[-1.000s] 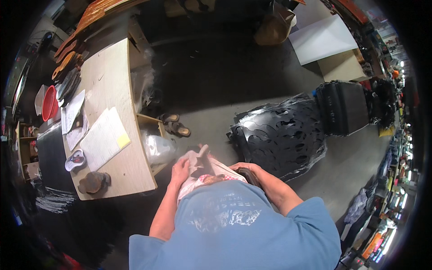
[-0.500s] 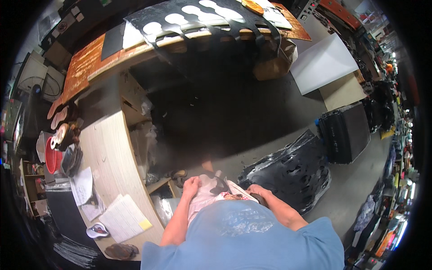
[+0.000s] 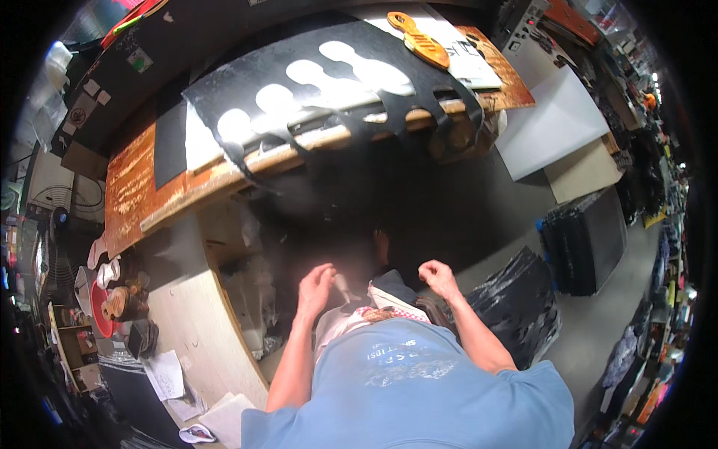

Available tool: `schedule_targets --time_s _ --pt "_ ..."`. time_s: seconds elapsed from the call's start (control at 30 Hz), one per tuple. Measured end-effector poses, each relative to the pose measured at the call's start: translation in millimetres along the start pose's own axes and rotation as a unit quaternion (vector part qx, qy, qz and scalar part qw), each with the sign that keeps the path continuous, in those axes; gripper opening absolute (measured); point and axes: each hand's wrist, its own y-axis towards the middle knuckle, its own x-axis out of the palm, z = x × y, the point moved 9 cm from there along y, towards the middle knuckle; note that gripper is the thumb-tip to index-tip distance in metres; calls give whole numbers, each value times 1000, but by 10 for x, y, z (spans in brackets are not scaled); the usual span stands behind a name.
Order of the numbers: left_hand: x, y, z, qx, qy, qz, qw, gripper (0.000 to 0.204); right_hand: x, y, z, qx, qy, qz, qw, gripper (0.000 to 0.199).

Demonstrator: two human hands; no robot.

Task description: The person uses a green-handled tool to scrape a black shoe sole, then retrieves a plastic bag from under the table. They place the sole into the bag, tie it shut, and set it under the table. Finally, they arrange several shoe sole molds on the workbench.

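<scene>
My left hand (image 3: 317, 287) is raised in front of my body with its fingers loosely curled and no object showing in it. To the right, my right hand (image 3: 440, 278) is also raised, fingers bent in, with nothing visible in its grip. Beyond both hands, a black sheet (image 3: 247, 78) with sole-shaped cut-outs lies on the workbench, its cut strips hanging over the front edge. An orange-yellow sole-shaped piece (image 3: 426, 51) with slots rests at the sheet's right end. Neither hand touches the sheet or the bench.
The workbench (image 3: 131, 183) has a worn orange-brown top. At left stands a pale wooden table (image 3: 187, 314) with papers (image 3: 164, 374) and a red basin (image 3: 102, 307) beside it. White sheets (image 3: 557, 123), a black stack (image 3: 587, 239) and dark torn sheeting (image 3: 520, 299) are at right.
Both hands have lifted away from my waist and reach farther forward. The workbench with the black sheet sits lower and larger in view, and the side table has shifted down.
</scene>
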Motion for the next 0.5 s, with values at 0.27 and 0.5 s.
schedule_targets --time_s 0.27,0.5 --pt "-683 1008 3274 350 141 177 909 26 -1427 1316 -3813 -473 -87 188 857 27" --pt "-1287 2384 4005 317 310 310 841 41 -1660 3206 -5142 -378 -328 195 844 95"
